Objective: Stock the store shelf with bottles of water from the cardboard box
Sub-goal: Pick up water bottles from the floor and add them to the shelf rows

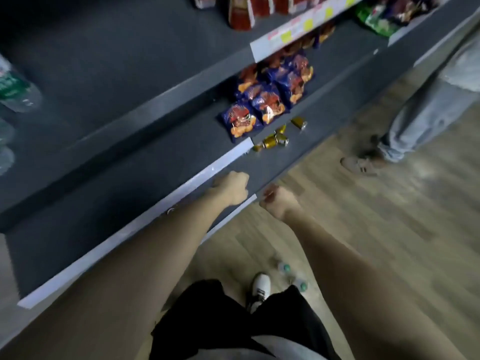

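The fingers of the left hand (232, 187) are curled into a fist, empty, above the pale front edge of a dark shelf (145, 175). The fingers of the right hand (278, 203) are likewise curled on nothing, just beside the left, over the wooden floor (376, 229). Water bottles (18, 92) are seen at the far left of a higher shelf level; two more bottles (291, 274), blurred, lie on the floor near a white shoe (259, 289). Blue snack bags (270, 100) and gold-wrapped sweets (275, 139) are set further along the shelf. Another person's legs (420, 118) are seen at right.
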Action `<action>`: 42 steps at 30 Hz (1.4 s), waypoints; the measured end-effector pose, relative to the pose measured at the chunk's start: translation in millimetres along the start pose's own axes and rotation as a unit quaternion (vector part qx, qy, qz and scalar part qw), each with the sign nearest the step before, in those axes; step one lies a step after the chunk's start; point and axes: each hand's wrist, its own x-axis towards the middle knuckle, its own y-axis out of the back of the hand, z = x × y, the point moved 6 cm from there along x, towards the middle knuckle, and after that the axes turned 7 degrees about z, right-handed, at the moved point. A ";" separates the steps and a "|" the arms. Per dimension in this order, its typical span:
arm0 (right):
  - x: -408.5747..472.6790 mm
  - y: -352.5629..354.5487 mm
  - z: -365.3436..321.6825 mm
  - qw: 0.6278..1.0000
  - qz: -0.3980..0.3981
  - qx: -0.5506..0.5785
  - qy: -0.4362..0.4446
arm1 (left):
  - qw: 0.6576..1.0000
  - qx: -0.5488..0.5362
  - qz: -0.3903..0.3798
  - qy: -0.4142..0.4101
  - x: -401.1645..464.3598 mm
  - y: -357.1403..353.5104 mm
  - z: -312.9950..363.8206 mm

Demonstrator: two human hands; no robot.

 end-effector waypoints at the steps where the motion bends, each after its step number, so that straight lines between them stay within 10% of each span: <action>1: 0.6 -7.0 25.5 0.999 0.002 0.024 -0.030 | 1.000 0.011 -0.019 -0.005 6.7 -19.9 10.3; 21: -1.2 -239.3 367.8 0.873 0.019 0.211 -0.440 | 0.915 0.166 -0.312 -0.196 103.7 -443.5 73.0; 34: 59.9 -408.1 522.2 0.824 0.056 0.252 -0.505 | 0.879 0.217 -0.339 -0.255 172.9 -672.8 35.6; 42: 99.1 -458.7 570.9 0.872 0.051 0.241 -0.423 | 0.871 0.202 -0.348 -0.283 197.9 -735.6 31.8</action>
